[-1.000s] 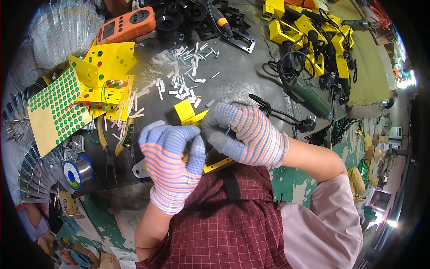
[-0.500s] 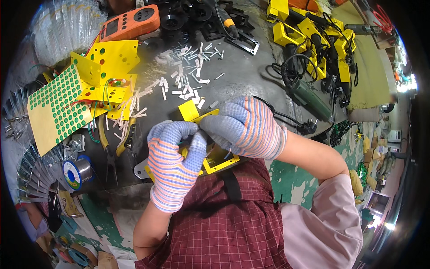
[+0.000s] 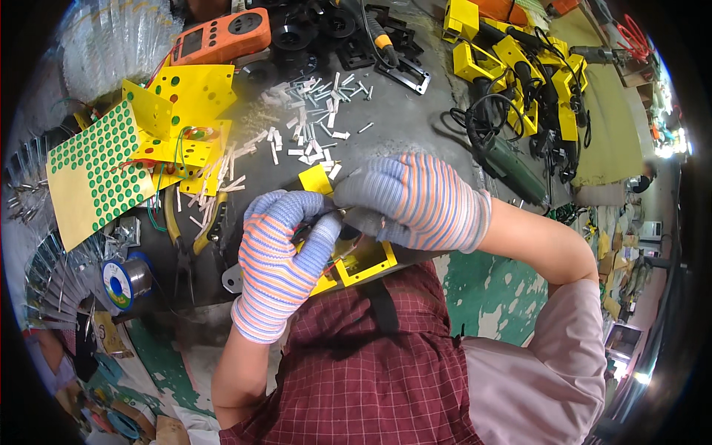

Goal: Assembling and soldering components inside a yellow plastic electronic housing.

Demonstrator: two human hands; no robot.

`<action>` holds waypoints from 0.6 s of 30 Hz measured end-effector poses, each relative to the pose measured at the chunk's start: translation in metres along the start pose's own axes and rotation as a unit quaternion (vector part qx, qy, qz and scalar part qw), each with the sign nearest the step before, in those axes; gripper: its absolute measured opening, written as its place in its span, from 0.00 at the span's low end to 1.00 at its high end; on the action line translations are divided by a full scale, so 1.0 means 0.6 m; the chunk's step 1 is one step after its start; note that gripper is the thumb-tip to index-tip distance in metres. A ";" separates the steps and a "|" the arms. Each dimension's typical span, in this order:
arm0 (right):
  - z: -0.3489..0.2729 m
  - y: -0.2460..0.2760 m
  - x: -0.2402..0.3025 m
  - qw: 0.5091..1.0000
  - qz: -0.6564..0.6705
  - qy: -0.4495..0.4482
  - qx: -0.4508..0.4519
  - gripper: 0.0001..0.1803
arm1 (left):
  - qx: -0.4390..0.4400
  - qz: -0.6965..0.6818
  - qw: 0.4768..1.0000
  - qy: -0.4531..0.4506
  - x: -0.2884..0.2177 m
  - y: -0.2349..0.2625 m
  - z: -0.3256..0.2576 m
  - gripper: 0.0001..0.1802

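Head view shows both gloved hands meeting over a yellow frame [image 3: 369, 274] at the near edge of the bench [image 3: 415, 111]. The frame lies just below and to the near side of the fingers, its long axis appearing to run left to right, with the right end slightly farther away. The left hand [image 3: 274, 256] covers its left part; the right hand [image 3: 423, 204] is nearer its exposed right end. On each hand the fingers curl inward toward the thumb, and the tips of the two hands almost touch; whether they pinch something small cannot be told.

The hands themselves hide much of the frame and stand in the way of its far side. Just beyond them sits a small yellow piece [image 3: 314, 179], and farther off lie scattered screws and white sleeves [image 3: 319, 122]. To the left are pliers [image 3: 202, 239], a reel of wire [image 3: 139, 278] and a sheet of green dots [image 3: 81, 215]. Well apart on the far right rests a green power tool [image 3: 515, 172]; an orange meter [image 3: 221, 37] lies far left.
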State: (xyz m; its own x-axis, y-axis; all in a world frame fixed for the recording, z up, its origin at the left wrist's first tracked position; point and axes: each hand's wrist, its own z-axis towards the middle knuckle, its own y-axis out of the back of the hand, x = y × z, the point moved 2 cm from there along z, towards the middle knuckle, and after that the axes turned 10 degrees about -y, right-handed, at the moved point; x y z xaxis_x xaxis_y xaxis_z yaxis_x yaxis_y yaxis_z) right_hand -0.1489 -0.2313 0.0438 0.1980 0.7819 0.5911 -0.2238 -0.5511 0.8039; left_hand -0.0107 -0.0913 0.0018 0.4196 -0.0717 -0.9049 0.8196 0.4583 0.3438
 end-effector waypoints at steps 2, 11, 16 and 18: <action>0.001 0.004 0.013 0.974 -0.186 0.117 -0.050 0.16 | 0.000 -0.008 1.000 -0.004 0.008 0.001 -0.004 0.07; 0.019 -0.006 -0.003 0.998 -0.018 0.059 0.022 0.11 | -0.036 0.335 0.892 -0.300 -0.039 -0.003 0.003 0.10; 0.001 0.002 0.015 0.966 0.190 -0.172 0.023 0.13 | -0.026 0.057 0.996 -0.056 -0.008 -0.008 0.004 0.08; -0.002 -0.003 0.011 0.987 0.130 -0.088 -0.021 0.15 | -0.015 0.006 1.000 -0.001 -0.003 -0.007 0.003 0.07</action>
State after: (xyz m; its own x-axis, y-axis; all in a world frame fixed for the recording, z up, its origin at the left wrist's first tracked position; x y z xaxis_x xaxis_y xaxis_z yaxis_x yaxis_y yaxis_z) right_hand -0.1484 -0.2247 0.0459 0.2901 0.5517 0.7820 -0.3281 -0.7102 0.6228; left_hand -0.0144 -0.0944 0.0023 0.4298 -0.0673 -0.9004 0.8024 0.4858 0.3467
